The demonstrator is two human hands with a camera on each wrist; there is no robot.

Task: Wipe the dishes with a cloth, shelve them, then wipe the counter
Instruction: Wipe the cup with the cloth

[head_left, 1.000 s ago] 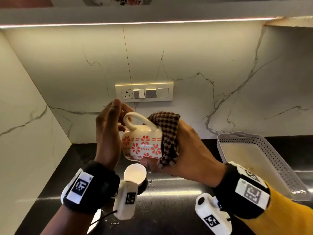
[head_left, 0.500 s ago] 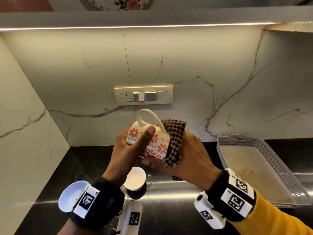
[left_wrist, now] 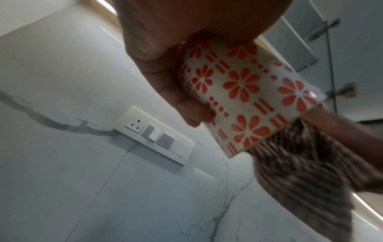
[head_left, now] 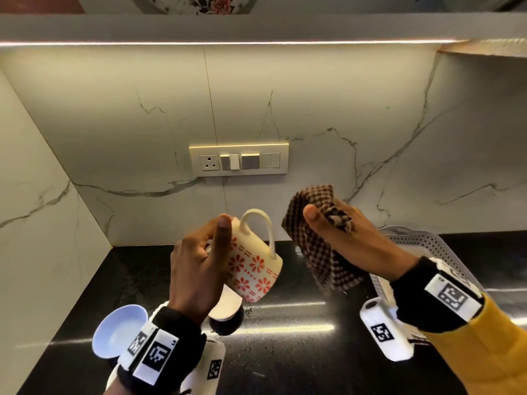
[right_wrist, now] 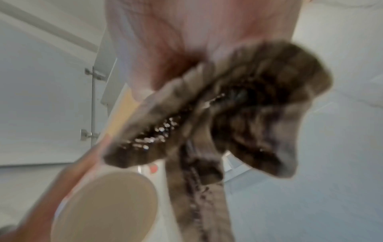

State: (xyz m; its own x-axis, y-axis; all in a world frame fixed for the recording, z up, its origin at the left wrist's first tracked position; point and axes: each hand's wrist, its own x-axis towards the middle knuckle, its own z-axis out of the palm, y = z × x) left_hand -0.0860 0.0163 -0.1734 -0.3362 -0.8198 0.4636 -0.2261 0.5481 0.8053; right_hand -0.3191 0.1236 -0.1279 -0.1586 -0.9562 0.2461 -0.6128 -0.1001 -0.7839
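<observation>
left hand (head_left: 199, 269) holds a flowered mug (head_left: 252, 266) in the air; right hand (head_left: 350, 240) holds a checked cloth (head_left: 319, 252) just beside it.

the left thumb lies along the mug's side and the fingers curl round its far side, so the mug sits tilted, handle up, its mouth turned down and to the right. the right thumb and fingers are closed round a bunched brown-and-cream cloth, which hangs below the palm; in the head view a narrow gap shows between cloth and mug, while the left wrist view has the cloth (left_wrist: 300, 163) right at the mug's (left_wrist: 244, 91) rim, and contact cannot be told. both are above the black counter (head_left: 285, 352). under the left hand stand a small cup (head_left: 225, 309) and a pale bowl (head_left: 117, 332); a white perforated tray (head_left: 422, 240) lies behind the right wrist. a switch plate (head_left: 239, 159) is on the marble wall.
</observation>
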